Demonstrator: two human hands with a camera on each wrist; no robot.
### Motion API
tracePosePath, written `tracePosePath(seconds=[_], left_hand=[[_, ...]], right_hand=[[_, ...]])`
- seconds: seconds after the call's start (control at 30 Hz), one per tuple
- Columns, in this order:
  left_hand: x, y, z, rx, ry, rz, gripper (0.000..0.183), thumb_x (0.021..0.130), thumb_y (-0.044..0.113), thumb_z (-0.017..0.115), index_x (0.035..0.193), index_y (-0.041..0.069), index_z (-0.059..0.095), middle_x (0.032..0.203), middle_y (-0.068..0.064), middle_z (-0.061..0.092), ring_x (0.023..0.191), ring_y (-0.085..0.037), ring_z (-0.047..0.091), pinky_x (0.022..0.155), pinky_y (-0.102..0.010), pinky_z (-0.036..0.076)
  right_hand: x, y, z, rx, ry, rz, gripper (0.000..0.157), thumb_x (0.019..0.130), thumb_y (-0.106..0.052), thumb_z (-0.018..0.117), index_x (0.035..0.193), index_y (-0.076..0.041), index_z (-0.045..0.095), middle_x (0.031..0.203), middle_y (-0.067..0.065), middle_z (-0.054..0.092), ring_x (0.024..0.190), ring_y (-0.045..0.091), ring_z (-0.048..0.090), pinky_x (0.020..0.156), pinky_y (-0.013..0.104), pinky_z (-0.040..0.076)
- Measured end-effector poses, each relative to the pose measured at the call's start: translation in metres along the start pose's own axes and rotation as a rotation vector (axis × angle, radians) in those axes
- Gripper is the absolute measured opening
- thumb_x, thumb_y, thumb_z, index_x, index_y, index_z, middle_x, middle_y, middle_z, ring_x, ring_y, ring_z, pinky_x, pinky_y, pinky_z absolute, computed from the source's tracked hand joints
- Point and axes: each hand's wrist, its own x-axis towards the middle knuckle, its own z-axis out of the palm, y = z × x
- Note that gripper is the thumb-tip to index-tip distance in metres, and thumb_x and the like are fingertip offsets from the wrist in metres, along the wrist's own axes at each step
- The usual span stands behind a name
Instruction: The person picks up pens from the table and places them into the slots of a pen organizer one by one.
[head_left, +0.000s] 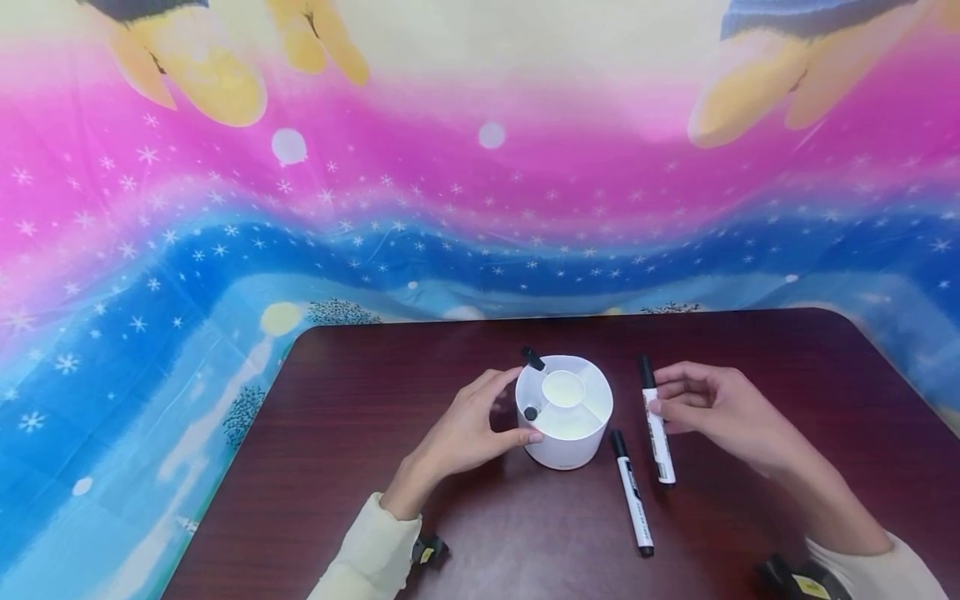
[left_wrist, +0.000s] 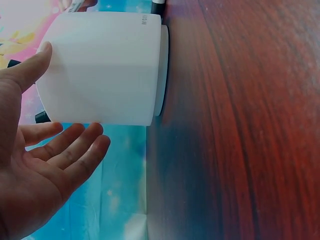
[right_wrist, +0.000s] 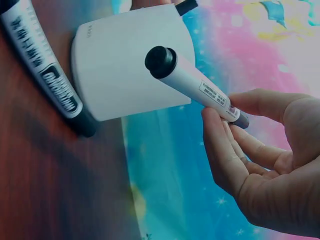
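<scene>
A round white pen holder (head_left: 567, 448) with compartments around a central cup stands on the table. Black ends of two pens, one at the back (head_left: 533, 359) and one at the left (head_left: 531, 413), stick up from its left compartments. My left hand (head_left: 467, 427) steadies the holder from the left, thumb at the front and fingertips along the side. To the right of it, my right hand (head_left: 726, 410) pinches a white marker (right_wrist: 192, 82) with a black cap between thumb and fingers, tilted above the table. Between holder and right hand lies a second white marker (head_left: 634, 504), its cap pointing away.
The dark red-brown table (head_left: 337, 417) has rounded far corners. Behind it hangs a pink and blue snow-patterned cloth (head_left: 465, 200). Black wrist devices, one at the left sleeve (head_left: 430, 551) and one at the right sleeve (head_left: 802, 579), sit low in the head view.
</scene>
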Motion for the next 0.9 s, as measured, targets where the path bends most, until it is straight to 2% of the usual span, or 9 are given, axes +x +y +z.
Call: tracePosePath(seconds=[0.13, 0.47, 0.9], left_hand=[[-0.001, 0.000, 0.000, 0.002, -0.001, -0.005, 0.088, 0.087, 0.043, 0.091, 0.161, 0.022, 0.048, 0.136, 0.003, 0.064, 0.119, -0.017, 0.070, 0.104, -0.039, 0.061], [-0.001, 0.000, 0.001, -0.004, 0.006, 0.001, 0.088, 0.087, 0.042, 0.091, 0.161, 0.022, 0.049, 0.136, 0.003, 0.064, 0.118, -0.016, 0.070, 0.104, -0.038, 0.061], [0.000, 0.000, 0.000, -0.014, 0.000, 0.004, 0.088, 0.087, 0.043, 0.091, 0.161, 0.022, 0.048, 0.137, 0.003, 0.064, 0.118, -0.017, 0.070, 0.104, -0.038, 0.061]], right_hand=[[0.004, -0.007, 0.001, 0.021, 0.022, -0.005, 0.048, 0.103, -0.012, 0.073, 0.142, 0.010, 0.055, 0.115, 0.020, 0.075, 0.096, 0.009, 0.078, 0.081, 0.035, 0.068], [0.013, -0.024, 0.004, 0.071, 0.094, -0.041, 0.056, 0.104, -0.012, 0.072, 0.149, 0.009, 0.047, 0.110, -0.005, 0.074, 0.098, 0.006, 0.077, 0.083, 0.032, 0.067], [0.025, -0.030, 0.006, 0.132, 0.162, -0.084, 0.058, 0.104, -0.011, 0.071, 0.153, 0.006, 0.045, 0.110, -0.008, 0.073, 0.097, 0.006, 0.078, 0.082, 0.031, 0.067]])
